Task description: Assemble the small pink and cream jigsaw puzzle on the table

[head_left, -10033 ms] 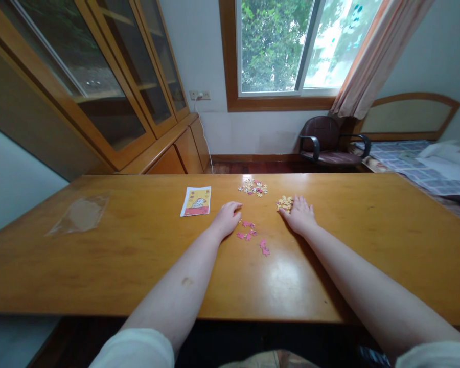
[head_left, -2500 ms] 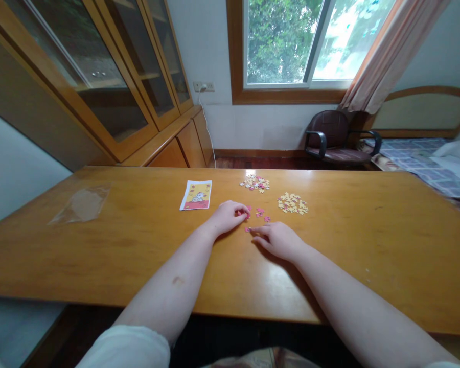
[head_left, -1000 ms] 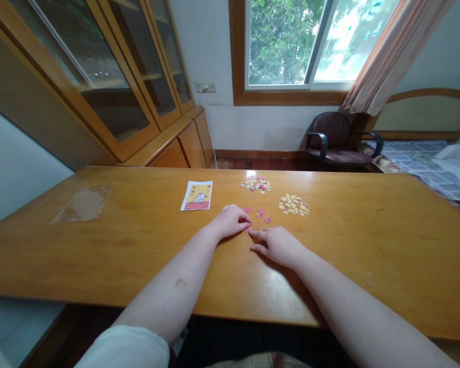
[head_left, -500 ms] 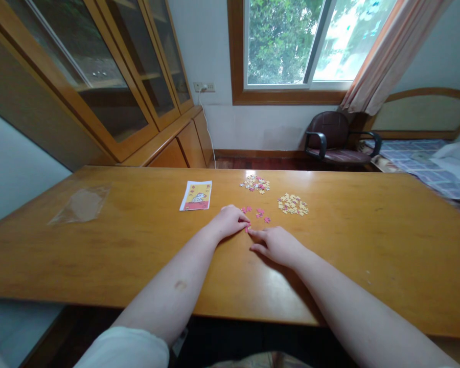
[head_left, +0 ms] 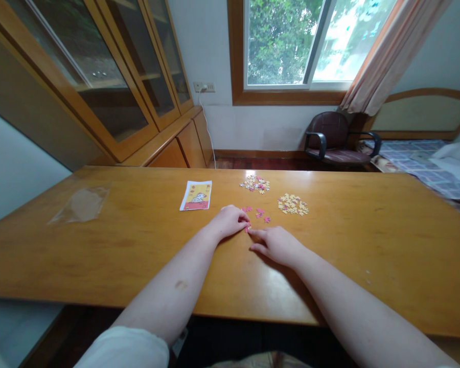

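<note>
I find the wooden table [head_left: 80, 266] spanning the lower half of the frame, with a glass-doored cabinet [head_left: 99, 110] at upper left. The window [head_left: 281, 46] is at upper centre; a pink curtain [head_left: 396, 53] hangs at its right edge. The bed [head_left: 417, 156] lies at the right edge, the maroon armchair [head_left: 331, 134] beside it. On the table, a clear plastic bag [head_left: 84, 203] lies flat at left. My right hand [head_left: 278, 244], just right of centre, has its forefinger extended to a pink puzzle piece and its thumb held apart, with nothing grasped between them. My left hand [head_left: 232, 221], at centre, has thumb and fingers drawn together at that same spot; whether they grip or merely press, I cannot tell. A picture card [head_left: 196, 196] lies left of centre, above my left hand. The yellow pieces [head_left: 293, 204] are spread right of centre, the mixed pieces [head_left: 255, 184] near the table's far edge. Several loose pink pieces [head_left: 260, 212] lie just above my hands. The pink puzzle piece [head_left: 247, 229] sits at centre, between my fingertips, partly hidden.
</note>
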The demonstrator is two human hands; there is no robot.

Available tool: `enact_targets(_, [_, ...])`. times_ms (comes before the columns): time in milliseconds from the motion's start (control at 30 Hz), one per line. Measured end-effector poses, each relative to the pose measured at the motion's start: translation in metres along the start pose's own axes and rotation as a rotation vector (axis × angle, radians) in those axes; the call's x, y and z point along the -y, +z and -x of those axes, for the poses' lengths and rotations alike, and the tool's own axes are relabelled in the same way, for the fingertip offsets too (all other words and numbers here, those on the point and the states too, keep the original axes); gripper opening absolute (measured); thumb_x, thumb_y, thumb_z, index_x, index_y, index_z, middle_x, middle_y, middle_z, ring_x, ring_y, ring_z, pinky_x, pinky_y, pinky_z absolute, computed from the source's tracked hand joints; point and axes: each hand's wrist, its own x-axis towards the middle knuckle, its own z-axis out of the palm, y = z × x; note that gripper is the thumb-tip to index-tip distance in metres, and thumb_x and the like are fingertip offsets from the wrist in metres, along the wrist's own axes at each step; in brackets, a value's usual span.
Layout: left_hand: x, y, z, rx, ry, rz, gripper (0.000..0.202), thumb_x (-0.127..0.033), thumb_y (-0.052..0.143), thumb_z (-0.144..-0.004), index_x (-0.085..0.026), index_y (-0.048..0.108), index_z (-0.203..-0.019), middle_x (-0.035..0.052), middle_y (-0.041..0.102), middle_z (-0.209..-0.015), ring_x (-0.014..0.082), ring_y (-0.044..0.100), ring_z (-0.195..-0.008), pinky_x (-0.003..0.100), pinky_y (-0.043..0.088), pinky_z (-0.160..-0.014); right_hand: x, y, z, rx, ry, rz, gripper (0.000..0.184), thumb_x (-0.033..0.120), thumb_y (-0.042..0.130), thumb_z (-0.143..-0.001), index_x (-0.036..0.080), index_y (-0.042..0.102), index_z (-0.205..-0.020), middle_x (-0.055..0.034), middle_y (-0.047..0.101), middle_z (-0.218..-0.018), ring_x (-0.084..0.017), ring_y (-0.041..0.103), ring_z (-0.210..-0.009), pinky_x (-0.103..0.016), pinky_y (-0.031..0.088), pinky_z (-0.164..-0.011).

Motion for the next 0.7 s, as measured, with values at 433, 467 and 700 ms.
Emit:
enact_targets(433, [0.002,-0.005,0.001,-0.171,-0.031,0.025,0.014,-0.023,0.059,-0.079,-0.019,0.071,-0.086,0.0040,0.069,-0.082,0.0197,0.061,-0.080,0.030,0.047,-0.076,-0.002,0.004,-0.001,-0.016,-0.015,0.040,0.052,0.052,0.052,-0.091,0.025,0.054,-0.135,-0.0097,0.073,-0.108,-0.027,0.069,-0.097,-0.032,0.047,-0.083])
enact_targets(467, [0.004,-0.005,0.001,-0.196,-0.057,0.028,0.015,-0.023,0.058,-0.080,-0.019,0.071,-0.086,0.0042,0.069,-0.082,0.0197,0.061,-0.080,0.030,0.047,-0.075,-0.002,0.004,-0.001,-0.015,-0.019,0.043,0.052,0.053,0.052,-0.091,0.025,0.053,-0.135,-0.0097,0.073,-0.108,-0.027,0.069,-0.097,-0.031,0.047,-0.083])
enact_targets(700, [0.007,-0.001,-0.002,-0.195,-0.062,-0.027,0.022,-0.027,0.055,-0.085,-0.020,0.072,-0.098,0.0061,0.068,-0.094,0.0217,0.060,-0.092,0.034,0.047,-0.086,0.000,0.003,-0.001,-0.005,-0.028,0.059,0.052,0.054,0.049,-0.093,0.024,0.053,-0.135,-0.0103,0.073,-0.106,-0.027,0.069,-0.096,-0.031,0.047,-0.081])
